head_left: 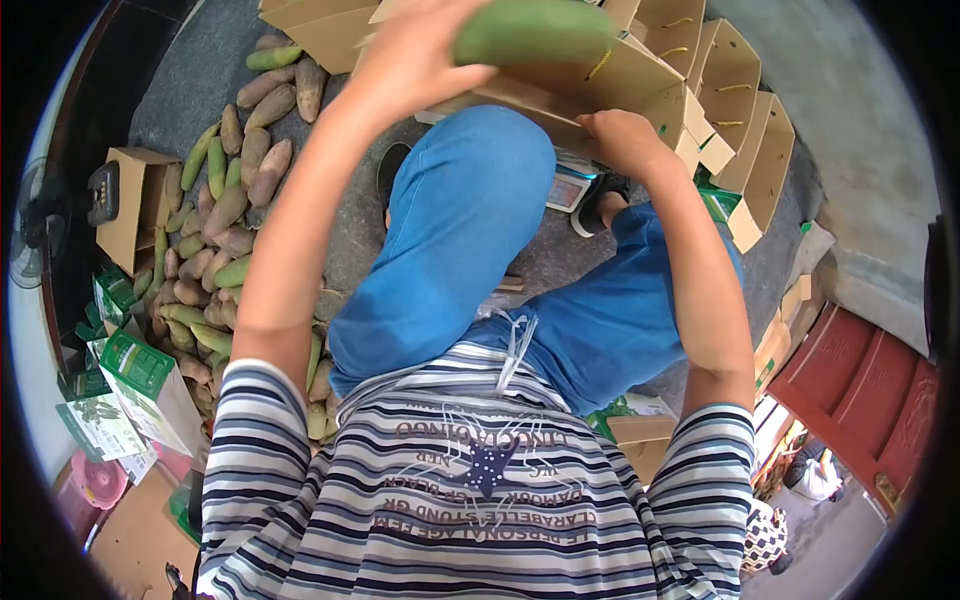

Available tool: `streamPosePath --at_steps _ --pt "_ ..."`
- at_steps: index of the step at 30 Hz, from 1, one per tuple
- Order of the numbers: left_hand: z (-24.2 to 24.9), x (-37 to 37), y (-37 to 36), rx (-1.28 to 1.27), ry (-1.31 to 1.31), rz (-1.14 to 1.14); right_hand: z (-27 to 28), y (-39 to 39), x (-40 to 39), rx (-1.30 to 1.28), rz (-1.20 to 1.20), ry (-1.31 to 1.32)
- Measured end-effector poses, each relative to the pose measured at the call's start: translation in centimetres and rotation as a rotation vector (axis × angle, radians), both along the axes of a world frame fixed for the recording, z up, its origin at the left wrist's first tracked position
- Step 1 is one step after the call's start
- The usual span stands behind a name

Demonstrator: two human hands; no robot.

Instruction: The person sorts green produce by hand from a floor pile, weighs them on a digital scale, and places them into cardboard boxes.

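My left hand (425,55), blurred by motion, is closed around one end of a long green gourd-like vegetable (535,32). The vegetable is above an open cardboard box (550,97), which stands just beyond my knees. On the near edge of that box, my right hand (625,145) has its fingers curled over the cardboard. Part of the box's inside is hidden behind the vegetable.
A heap of brown and green elongated vegetables (225,205) covers the floor at left. More open cartons with yellow cords (725,90) stand at upper right. A scale-like device (568,190) sits between my feet. Green-and-white cartons (140,365) lie at lower left.
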State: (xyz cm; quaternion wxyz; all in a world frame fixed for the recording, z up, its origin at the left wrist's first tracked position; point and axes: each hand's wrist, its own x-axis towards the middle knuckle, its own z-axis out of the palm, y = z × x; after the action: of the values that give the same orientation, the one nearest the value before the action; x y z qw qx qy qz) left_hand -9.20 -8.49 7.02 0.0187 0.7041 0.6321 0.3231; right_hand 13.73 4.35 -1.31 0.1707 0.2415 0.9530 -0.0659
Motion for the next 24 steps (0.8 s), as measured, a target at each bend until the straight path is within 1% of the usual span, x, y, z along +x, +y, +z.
streamPosePath --at_steps 3,4,5,7,9,10,11,13,14,15,16,17,19,22,24 --pt "-1.9 0.9 2.2 -0.124 0.011 -0.042 -0.1 0.1 0.0 0.01 0.014 -0.024" --pt "-1.7 0.7 1.7 -0.109 -0.031 -0.016 0.1 0.1 -0.1 0.0 0.012 -0.034" --pt "-2.3 -0.2 1.0 -0.032 -0.058 0.047 0.7 -0.1 -0.2 -0.012 0.006 -0.045" --pt "-5.3 -3.5 -2.3 0.123 -0.118 0.177 0.5 -0.3 0.0 -0.01 0.014 -0.043" --pt "-9.5 -7.4 -7.1 0.019 -0.228 0.342 -0.6 0.4 0.5 0.023 0.055 -0.01" --pt "-12.0 -9.4 -10.1 -0.094 -0.21 0.437 -0.7 0.6 0.6 0.003 -0.01 0.093" --pt "-14.5 -11.1 -13.5 -0.211 -0.192 0.54 -0.7 0.8 0.4 -0.006 0.024 0.078" --pt "-19.3 -13.5 -20.9 -0.324 -0.161 0.713 -0.3 0.4 0.2 -0.01 0.033 0.045" --pt "-22.2 -14.6 -25.1 -0.404 -0.204 0.823 -0.5 0.2 0.2 0.006 -0.007 0.094" --pt "-25.2 -15.5 -29.0 -0.48 -0.252 0.927 -0.2 0.5 -0.2 -0.045 -0.011 0.033" --pt "-27.4 -15.9 -32.3 -0.55 -0.304 1.021 -0.4 1.0 -0.1 -0.038 0.022 -0.006" --pt "-28.7 -15.5 -35.2 -0.612 -0.282 1.085 -0.2 0.8 -0.2 -0.053 0.017 0.041" --pt "-30.1 -13.8 -38.9 -0.728 -0.247 1.189 0.0 1.1 -0.3 -0.027 0.018 -0.039" --pt "-31.9 -11.9 -41.3 -0.888 -0.44 1.344 0.0 1.5 -0.6 -0.059 -0.024 -0.081" --pt "-33.4 -11.1 -41.9 -0.862 -0.495 1.424 0.2 1.1 -0.6 -0.06 -0.015 -0.036"
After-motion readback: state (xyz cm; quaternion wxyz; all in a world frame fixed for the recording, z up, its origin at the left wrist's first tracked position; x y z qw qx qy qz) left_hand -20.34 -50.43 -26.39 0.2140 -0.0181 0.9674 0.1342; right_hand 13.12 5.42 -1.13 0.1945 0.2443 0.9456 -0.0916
